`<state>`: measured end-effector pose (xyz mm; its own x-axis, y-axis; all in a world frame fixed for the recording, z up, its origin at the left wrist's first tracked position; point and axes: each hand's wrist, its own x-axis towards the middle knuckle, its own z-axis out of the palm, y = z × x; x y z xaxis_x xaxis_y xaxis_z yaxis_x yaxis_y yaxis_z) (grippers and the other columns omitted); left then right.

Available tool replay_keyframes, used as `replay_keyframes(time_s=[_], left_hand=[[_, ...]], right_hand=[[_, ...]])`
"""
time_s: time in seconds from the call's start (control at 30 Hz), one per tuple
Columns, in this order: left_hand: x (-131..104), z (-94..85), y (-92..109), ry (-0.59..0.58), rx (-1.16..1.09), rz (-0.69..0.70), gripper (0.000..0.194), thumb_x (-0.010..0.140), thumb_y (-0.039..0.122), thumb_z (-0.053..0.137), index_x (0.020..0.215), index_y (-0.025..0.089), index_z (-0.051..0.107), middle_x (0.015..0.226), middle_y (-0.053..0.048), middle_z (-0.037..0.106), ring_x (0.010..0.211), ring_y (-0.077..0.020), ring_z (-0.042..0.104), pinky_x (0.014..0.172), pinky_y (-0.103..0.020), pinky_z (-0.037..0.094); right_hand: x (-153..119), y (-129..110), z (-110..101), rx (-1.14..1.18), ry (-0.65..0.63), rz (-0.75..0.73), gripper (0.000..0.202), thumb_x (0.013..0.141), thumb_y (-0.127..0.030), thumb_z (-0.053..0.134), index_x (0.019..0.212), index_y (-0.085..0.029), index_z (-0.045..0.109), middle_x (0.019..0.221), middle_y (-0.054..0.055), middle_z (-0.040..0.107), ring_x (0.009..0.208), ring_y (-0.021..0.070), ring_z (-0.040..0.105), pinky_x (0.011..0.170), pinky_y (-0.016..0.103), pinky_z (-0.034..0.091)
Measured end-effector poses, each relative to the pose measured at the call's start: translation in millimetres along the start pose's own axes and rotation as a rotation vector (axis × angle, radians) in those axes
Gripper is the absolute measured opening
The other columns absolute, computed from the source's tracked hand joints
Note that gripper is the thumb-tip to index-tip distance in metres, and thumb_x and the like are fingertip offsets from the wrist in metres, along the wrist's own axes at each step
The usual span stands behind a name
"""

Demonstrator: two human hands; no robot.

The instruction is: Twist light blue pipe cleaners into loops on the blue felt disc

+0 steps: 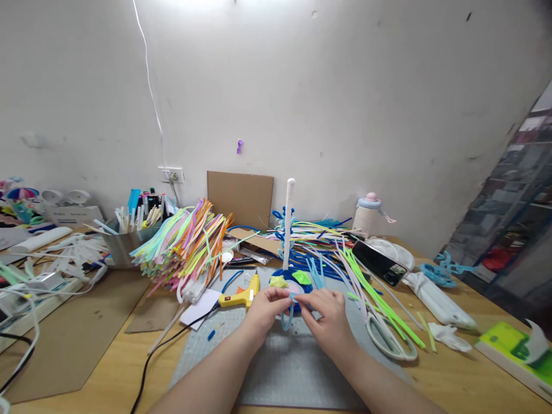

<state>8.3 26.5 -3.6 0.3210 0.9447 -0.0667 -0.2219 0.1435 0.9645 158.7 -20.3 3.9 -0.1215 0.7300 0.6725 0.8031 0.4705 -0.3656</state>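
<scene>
Over the grey cutting mat [297,368], my left hand [264,310] and my right hand [330,319] meet fingertip to fingertip. Both pinch a light blue pipe cleaner [284,324], part of which hangs below as a loop. Just behind my fingers is a dark blue round base [307,282], bearing a yellow star [278,281] and a green star [301,278]. A white fuzzy rod [288,224] rises upright behind the stars, with curled blue pipe cleaners beside it. Several light blue pipe cleaner lengths [317,273] stand behind my right hand. My fingers hide part of the base.
Left of my hands lies a yellow glue gun [241,297] with a black cord. A big multicoloured pipe cleaner bundle [181,247] sits beyond it. On the right are scissors [390,339], green pipe cleaners [379,305], a phone [379,263] and a bottle [367,214].
</scene>
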Motion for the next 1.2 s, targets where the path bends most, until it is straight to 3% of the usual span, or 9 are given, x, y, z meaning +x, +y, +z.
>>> replay_keyframes(time_s=[1.2], left_hand=[[3.5, -0.8, -2.3, 0.058, 0.023, 0.027, 0.032, 0.048, 0.036, 0.075, 0.063, 0.012, 0.059, 0.053, 0.000, 0.058, 0.047, -0.0093, 0.048, 0.049, -0.021, 0.033]], right_hand=[[-1.0, 1.0, 5.0, 0.032, -0.048, 0.011, 0.016, 0.077, -0.018, 0.052, 0.085, -0.027, 0.063, 0.072, -0.002, 0.064, 0.069, 0.0150, 0.052, 0.071, 0.032, 0.024]])
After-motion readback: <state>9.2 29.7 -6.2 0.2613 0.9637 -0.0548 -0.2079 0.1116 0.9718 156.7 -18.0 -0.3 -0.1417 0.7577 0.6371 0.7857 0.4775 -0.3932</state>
